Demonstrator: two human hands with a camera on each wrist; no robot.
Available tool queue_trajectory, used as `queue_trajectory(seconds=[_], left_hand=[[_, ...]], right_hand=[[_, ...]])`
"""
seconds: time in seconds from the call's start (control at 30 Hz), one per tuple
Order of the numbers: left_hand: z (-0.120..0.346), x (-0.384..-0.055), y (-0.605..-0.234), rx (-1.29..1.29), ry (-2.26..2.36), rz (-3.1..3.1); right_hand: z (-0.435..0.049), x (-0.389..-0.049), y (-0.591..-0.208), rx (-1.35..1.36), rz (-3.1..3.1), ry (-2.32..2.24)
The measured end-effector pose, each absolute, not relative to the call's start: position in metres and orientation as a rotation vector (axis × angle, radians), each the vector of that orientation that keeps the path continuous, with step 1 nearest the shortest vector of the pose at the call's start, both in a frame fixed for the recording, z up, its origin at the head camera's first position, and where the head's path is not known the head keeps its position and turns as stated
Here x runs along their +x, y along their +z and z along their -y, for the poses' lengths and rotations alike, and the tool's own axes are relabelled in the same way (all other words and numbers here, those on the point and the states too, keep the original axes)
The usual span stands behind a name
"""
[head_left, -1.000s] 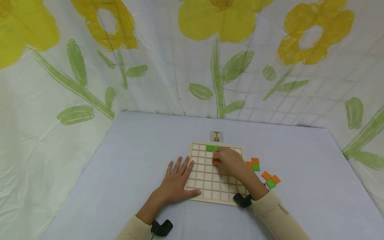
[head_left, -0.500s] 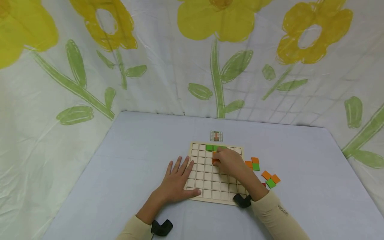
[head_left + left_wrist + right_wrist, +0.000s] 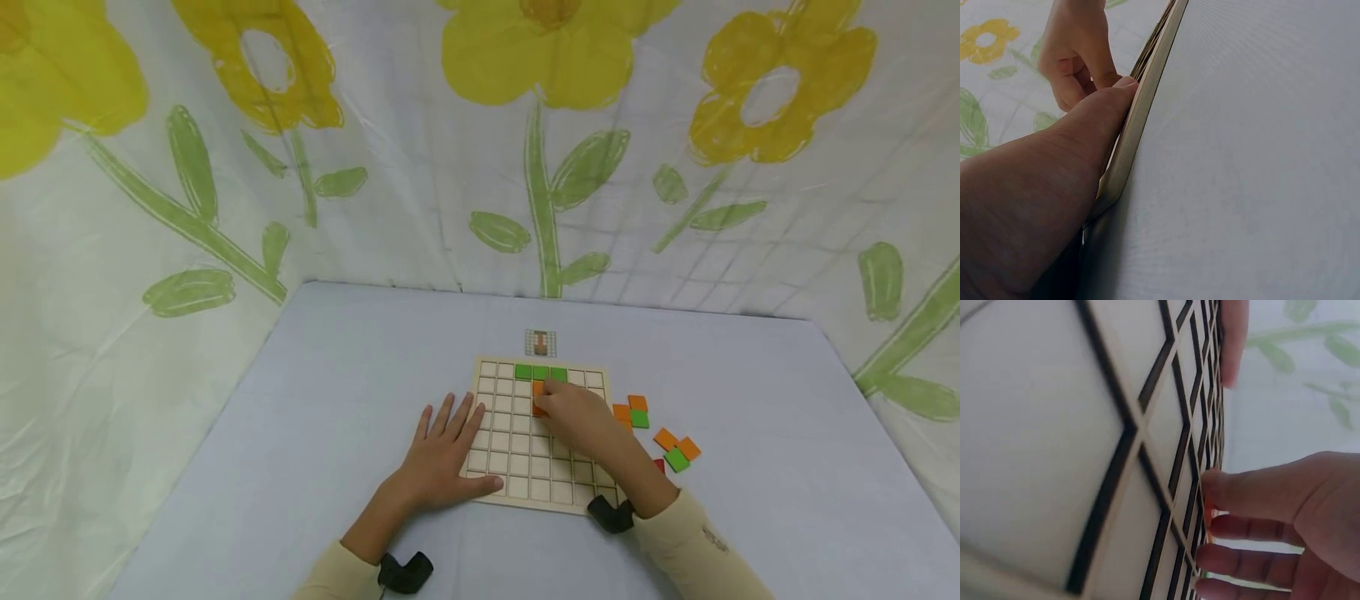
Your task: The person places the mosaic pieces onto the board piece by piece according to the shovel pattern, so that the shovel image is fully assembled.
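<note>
A wooden grid board (image 3: 519, 442) lies on the table in the head view. Three green square tiles (image 3: 523, 372) fill part of its far row. Below the middle green one sit orange tiles (image 3: 538, 407), partly hidden by my right hand (image 3: 581, 421). Its thumb and fingertips are at the orange tiles; in the right wrist view a sliver of orange (image 3: 1209, 515) shows between thumb and index finger. My left hand (image 3: 438, 467) lies spread at the board's left edge. Its fingers are straight, and its thumb (image 3: 1107, 103) rests on the near edge.
Loose orange tiles (image 3: 666, 438) and green tiles (image 3: 677, 459) lie right of the board, with a red tile (image 3: 659, 464) partly behind my right forearm. A small card (image 3: 541, 342) with a printed grid pattern lies beyond the board. A flowered sheet (image 3: 390, 208) hangs behind the table.
My right hand has shifted slightly toward me and right, and more of the orange and green tiles shows. My left hand stays in place.
</note>
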State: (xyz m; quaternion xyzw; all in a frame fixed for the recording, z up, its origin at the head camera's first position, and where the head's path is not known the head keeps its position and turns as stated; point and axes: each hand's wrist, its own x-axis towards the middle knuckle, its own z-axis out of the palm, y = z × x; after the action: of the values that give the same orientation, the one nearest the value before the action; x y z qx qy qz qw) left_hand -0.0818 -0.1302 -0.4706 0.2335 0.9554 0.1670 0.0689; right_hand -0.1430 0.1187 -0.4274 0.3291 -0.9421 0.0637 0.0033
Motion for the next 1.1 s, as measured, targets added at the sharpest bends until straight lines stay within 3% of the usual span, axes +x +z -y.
queue_trajectory(seconds=[0.43, 0.83, 1.1], left_hand=[[0.131, -0.082, -0.475, 0.731, 0.567, -2.9], [0.13, -0.081, -0.47, 0.73, 0.526, -2.892], [0.131, -0.081, -0.472, 0.734, 0.563, -2.893]], right_hand=[[-0.16, -0.126, -0.432, 1.164, 2.822, 0.602], [-0.247, -0.106, -0.409, 0.546, 3.163, 0.589], [-0.268, -0.108, -0.404, 0.319, 3.334, 0.584]])
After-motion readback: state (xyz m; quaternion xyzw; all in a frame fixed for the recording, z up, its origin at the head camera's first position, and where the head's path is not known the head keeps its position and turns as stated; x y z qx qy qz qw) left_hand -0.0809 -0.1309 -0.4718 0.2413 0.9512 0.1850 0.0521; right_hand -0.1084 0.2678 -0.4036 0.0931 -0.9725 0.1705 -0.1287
